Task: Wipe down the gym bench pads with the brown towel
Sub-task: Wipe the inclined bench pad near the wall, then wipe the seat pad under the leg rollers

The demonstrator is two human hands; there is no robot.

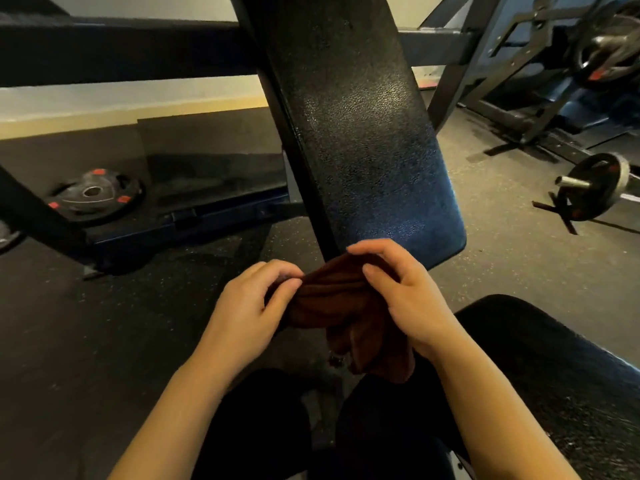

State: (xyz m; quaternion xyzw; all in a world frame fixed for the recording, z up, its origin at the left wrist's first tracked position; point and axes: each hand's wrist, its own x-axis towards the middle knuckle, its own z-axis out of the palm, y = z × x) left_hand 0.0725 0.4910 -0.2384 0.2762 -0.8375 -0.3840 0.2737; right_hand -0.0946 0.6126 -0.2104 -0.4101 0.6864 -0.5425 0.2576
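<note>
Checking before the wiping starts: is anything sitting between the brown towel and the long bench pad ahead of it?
Nothing visible. The left hand and right hand both grip the brown towel just at the near end of the long bench pad, whose surface is bare. The weight plate lies off on the floor.

Back pad [360, 133] runs up frame centre, surface unobstructed. Frame bar [121, 50] crosses upper left; weight plate [93, 195] on floor [502, 237] at left; barbell [588, 188] right.

Dark speckled rubber floor [502, 237], pale wall [121, 95] with yellowish base strip, weight plate [93, 197] lying flat at left, loaded barbell end [592, 187] at right, dark steel rack frame [512, 74] behind, dim warm light
</note>
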